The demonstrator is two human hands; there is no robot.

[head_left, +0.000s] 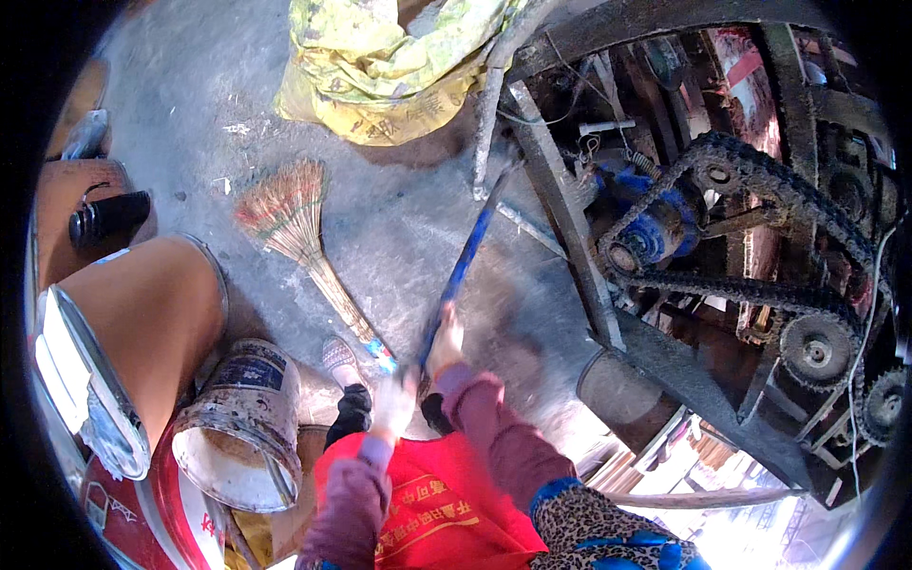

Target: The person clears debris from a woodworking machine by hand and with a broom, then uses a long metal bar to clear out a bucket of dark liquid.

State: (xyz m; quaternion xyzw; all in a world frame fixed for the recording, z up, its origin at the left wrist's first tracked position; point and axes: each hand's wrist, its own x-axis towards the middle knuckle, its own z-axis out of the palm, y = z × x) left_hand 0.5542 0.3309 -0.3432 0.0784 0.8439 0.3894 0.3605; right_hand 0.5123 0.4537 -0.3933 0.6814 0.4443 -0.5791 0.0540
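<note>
A long thin pole, dark with a blue stretch [467,256], slants away from me toward the foot of the machine frame. My right hand [446,344] is wrapped round its nearer part. Lower and to the left, my left hand [394,405] is closed at the pole's near end, smeared by motion. The pole's far tip is dark and blurred near the frame leg, so its kind cannot be made out. A straw broom [318,252] lies on the floor to the left of the pole, its bristles pointing away and its handle end close to my left hand.
To the right stands a greasy machine with chains, sprockets [817,351] and a metal frame [570,209]. A yellow woven sack [399,95] sits at the far side. Brown drums [142,313] and a dirty white bucket [237,408] crowd the left. The floor [380,199] is grey concrete.
</note>
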